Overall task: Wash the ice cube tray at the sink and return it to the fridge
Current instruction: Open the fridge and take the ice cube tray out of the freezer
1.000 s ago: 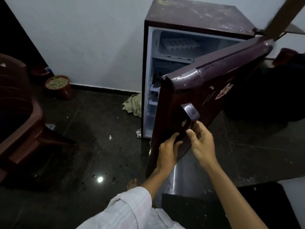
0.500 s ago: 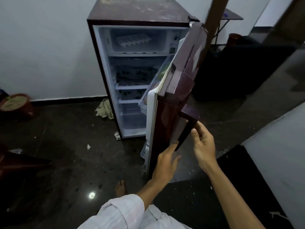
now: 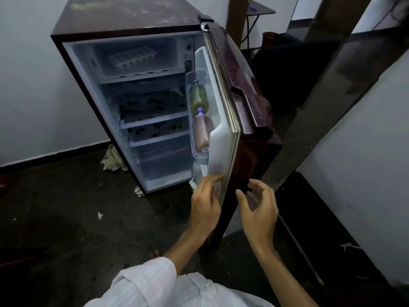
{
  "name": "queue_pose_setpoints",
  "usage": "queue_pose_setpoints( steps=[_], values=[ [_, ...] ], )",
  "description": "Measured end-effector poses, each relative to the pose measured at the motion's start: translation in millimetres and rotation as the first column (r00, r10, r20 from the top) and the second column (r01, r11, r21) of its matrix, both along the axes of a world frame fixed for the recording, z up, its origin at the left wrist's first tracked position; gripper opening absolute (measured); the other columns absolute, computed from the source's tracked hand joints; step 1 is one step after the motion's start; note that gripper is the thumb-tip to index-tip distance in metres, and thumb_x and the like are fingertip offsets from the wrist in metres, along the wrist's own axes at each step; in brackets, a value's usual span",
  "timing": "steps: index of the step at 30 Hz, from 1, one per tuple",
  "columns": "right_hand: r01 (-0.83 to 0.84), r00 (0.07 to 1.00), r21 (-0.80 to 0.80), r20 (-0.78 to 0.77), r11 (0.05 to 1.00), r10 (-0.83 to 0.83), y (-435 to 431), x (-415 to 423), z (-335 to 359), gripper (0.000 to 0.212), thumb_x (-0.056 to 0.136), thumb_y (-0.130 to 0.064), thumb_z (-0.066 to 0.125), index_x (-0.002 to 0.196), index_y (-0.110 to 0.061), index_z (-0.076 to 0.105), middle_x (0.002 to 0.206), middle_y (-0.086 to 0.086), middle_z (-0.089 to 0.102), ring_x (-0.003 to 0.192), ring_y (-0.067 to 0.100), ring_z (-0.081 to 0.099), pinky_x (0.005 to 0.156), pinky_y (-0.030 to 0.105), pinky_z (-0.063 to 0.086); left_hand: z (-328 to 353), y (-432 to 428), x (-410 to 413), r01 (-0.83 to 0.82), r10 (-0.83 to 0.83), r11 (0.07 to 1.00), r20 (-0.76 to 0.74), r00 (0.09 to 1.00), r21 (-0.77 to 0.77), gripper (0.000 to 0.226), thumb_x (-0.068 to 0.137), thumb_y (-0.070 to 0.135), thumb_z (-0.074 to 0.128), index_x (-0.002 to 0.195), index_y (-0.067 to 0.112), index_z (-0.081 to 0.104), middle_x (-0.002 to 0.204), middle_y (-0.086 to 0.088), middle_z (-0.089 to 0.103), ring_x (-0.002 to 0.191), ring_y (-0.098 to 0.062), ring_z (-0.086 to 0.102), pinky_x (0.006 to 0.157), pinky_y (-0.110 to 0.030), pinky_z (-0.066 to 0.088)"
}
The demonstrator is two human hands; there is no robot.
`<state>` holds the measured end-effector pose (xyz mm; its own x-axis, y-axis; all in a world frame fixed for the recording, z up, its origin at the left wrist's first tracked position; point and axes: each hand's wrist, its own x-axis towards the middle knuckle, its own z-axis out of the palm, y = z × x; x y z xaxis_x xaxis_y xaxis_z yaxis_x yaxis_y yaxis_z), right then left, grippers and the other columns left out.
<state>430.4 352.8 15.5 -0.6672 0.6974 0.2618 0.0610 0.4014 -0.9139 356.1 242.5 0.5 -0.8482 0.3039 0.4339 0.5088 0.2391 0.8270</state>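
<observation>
A small maroon fridge (image 3: 124, 18) stands open against the white wall. A white ice cube tray (image 3: 132, 57) lies in the top freezer compartment. The door (image 3: 247, 103) is swung wide to the right, its white inner side facing me. My left hand (image 3: 207, 206) touches the inner lower edge of the door with its fingertips. My right hand (image 3: 259, 209) hovers just off the door's outer face, fingers loosely spread and holding nothing.
Two bottles (image 3: 199, 99) lie in the door rack. Patterned liners cover the fridge shelves (image 3: 155, 120). A crumpled cloth (image 3: 111, 159) lies on the dark floor by the fridge's left corner. A white wall panel (image 3: 363, 165) rises at the right, a dark post (image 3: 327, 69) behind the door.
The door has swung further open. My right hand has come off the door handle, and my left hand has moved to the door's inner edge.
</observation>
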Motion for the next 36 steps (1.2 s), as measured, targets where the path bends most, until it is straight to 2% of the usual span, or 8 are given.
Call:
queue_pose_setpoints(
  steps=[4, 9, 15, 22, 26, 29, 34, 36],
  values=[
    [0.095, 0.994, 0.017, -0.054, 0.995, -0.094, 3, -6, -6, 0.046, 0.082, -0.013, 0.079, 0.122, -0.010, 0.056, 0.125, -0.005, 0.047, 0.113, 0.000, 0.054, 0.093, 0.019, 0.051, 0, 18, 0, 0.081, -0.081, 0.996, -0.013, 0.997, -0.050, 0.038, 0.093, -0.007, 0.046, 0.126, 0.004, 0.061, 0.123, -0.005, 0.064, 0.116, -0.014, 0.061, 0.095, -0.038, 0.055],
    [0.202, 0.975, -0.033, -0.087, 0.979, -0.204, 24, -11, -7, 0.053, 0.080, -0.013, 0.079, 0.125, -0.015, 0.051, 0.127, -0.006, 0.044, 0.117, 0.008, 0.053, 0.095, 0.024, 0.053, 4, 45, 2, 0.189, -0.193, 0.978, -0.030, 0.981, -0.092, 0.040, 0.094, -0.006, 0.046, 0.131, 0.003, 0.059, 0.128, -0.008, 0.064, 0.122, -0.012, 0.058, 0.103, -0.031, 0.050],
    [0.321, 0.940, -0.076, -0.092, 0.944, -0.327, 68, -16, -13, 0.048, 0.084, -0.016, 0.076, 0.126, -0.016, 0.053, 0.123, -0.007, 0.048, 0.115, 0.012, 0.055, 0.095, 0.042, 0.054, 7, 82, -1, 0.354, -0.358, 0.927, -0.008, 0.934, -0.124, 0.045, 0.096, -0.003, 0.047, 0.140, 0.006, 0.052, 0.139, -0.007, 0.059, 0.131, -0.011, 0.053, 0.111, -0.025, 0.042],
    [0.370, 0.925, -0.054, -0.066, 0.927, -0.373, 126, -21, -23, 0.044, 0.091, -0.018, 0.069, 0.132, -0.011, 0.054, 0.128, 0.001, 0.053, 0.120, 0.014, 0.056, 0.096, 0.042, 0.055, 4, 132, -11, 0.485, -0.511, 0.833, -0.036, 0.859, -0.265, 0.055, 0.096, 0.005, 0.051, 0.149, 0.006, 0.039, 0.151, -0.008, 0.047, 0.141, -0.015, 0.042, 0.117, -0.029, 0.035],
    [0.390, 0.920, -0.003, -0.025, 0.921, -0.390, 154, -26, -22, 0.041, 0.096, -0.016, 0.061, 0.135, -0.006, 0.054, 0.128, 0.007, 0.056, 0.119, 0.017, 0.055, 0.097, 0.033, 0.052, 4, 160, -13, 0.496, -0.559, 0.774, -0.056, 0.827, -0.393, 0.064, 0.097, 0.012, 0.052, 0.155, 0.008, 0.026, 0.159, -0.008, 0.034, 0.146, -0.019, 0.033, 0.120, -0.031, 0.028],
    [0.378, 0.925, 0.077, 0.018, 0.922, -0.381, 175, -31, -23, 0.042, 0.098, -0.013, 0.057, 0.138, -0.005, 0.051, 0.134, 0.009, 0.055, 0.122, 0.020, 0.054, 0.100, 0.024, 0.043, 1, 180, -17, 0.483, -0.567, 0.738, -0.045, 0.823, -0.472, 0.062, 0.098, 0.008, 0.049, 0.155, 0.007, 0.024, 0.161, -0.010, 0.029, 0.149, -0.021, 0.025, 0.121, -0.034, 0.027],
    [0.321, 0.936, 0.163, 0.095, 0.933, -0.339, 205, -36, -27, 0.047, 0.100, -0.007, 0.050, 0.146, -0.002, 0.042, 0.146, 0.014, 0.048, 0.132, 0.023, 0.048, 0.111, 0.026, 0.036, 1, 198, -22, 0.444, -0.581, 0.683, -0.064, 0.811, -0.580, 0.071, 0.091, -0.002, 0.049, 0.156, 0.010, 0.022, 0.163, -0.008, 0.024, 0.151, -0.021, 0.021, 0.114, -0.038, 0.038],
    [0.300, 0.937, 0.186, 0.127, 0.936, -0.325, 213, -36, -31, 0.048, 0.100, -0.007, 0.049, 0.147, -0.002, 0.040, 0.149, 0.015, 0.045, 0.137, 0.025, 0.044, 0.115, 0.036, 0.035, 1, 200, -25, 0.414, -0.577, 0.676, -0.088, 0.812, -0.610, 0.076, 0.087, -0.005, 0.051, 0.156, 0.008, 0.021, 0.164, -0.009, 0.022, 0.151, -0.023, 0.021, 0.111, -0.037, 0.041]
  ],
)
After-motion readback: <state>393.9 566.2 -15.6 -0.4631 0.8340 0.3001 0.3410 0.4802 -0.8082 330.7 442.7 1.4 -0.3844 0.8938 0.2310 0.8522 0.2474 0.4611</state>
